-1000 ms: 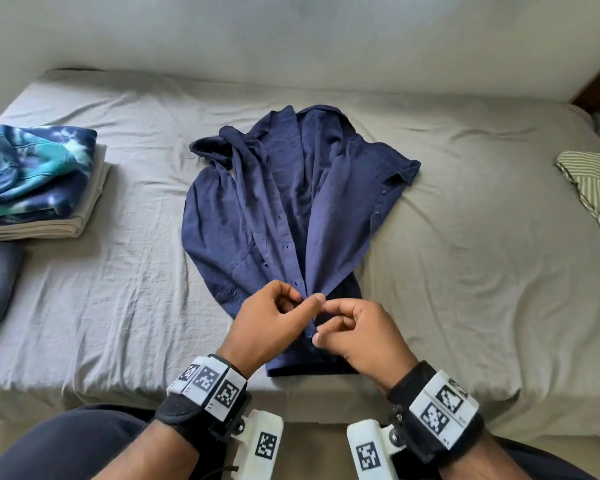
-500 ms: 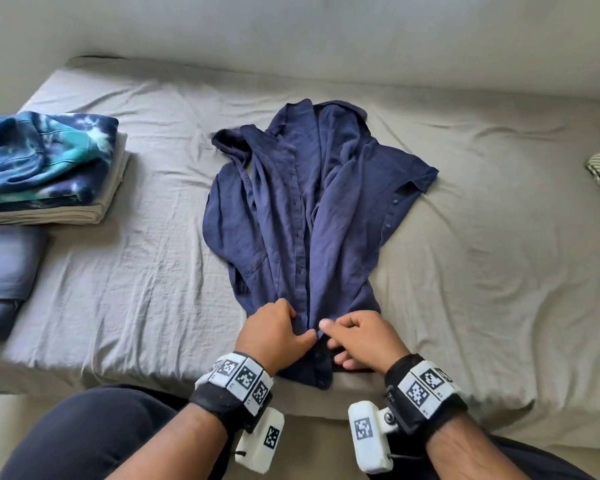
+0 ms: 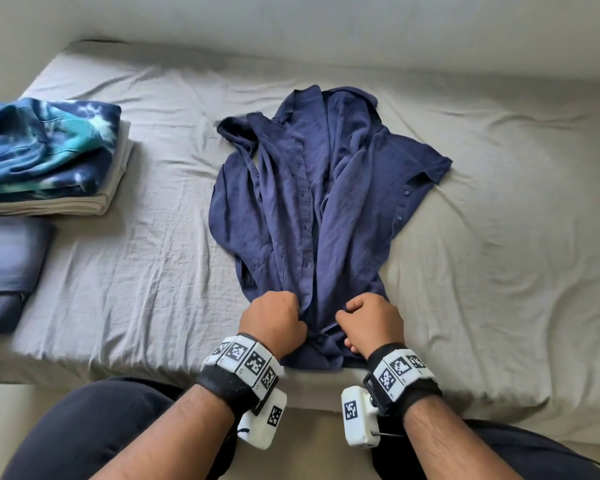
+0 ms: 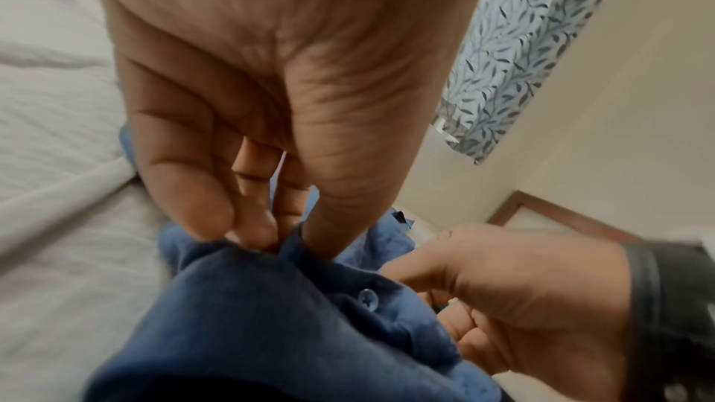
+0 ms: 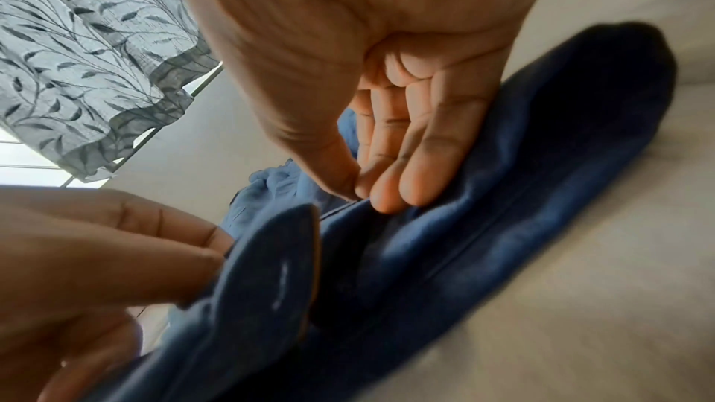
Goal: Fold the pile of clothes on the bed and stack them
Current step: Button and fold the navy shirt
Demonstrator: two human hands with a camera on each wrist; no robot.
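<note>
Both hands are down at the hem of the navy shirt (image 3: 312, 202): left hand (image 3: 274, 320) pinches the buttonhole edge, right hand (image 3: 371, 323) pinches the button side. Shirt lies crumpled mid-bed (image 3: 153, 271), folded stack (image 3: 49, 157) off left.

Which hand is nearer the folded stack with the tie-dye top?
Left. The left hand pinches the navy shirt on the tie-dye stack's side; the right hand pinches it farther away.

Bare forearms, black wristbands (image 3: 234, 384) – checkered white marker tiles, white camera blocks (image 3: 357, 419), dark trousers, perhaps navy.
</note>
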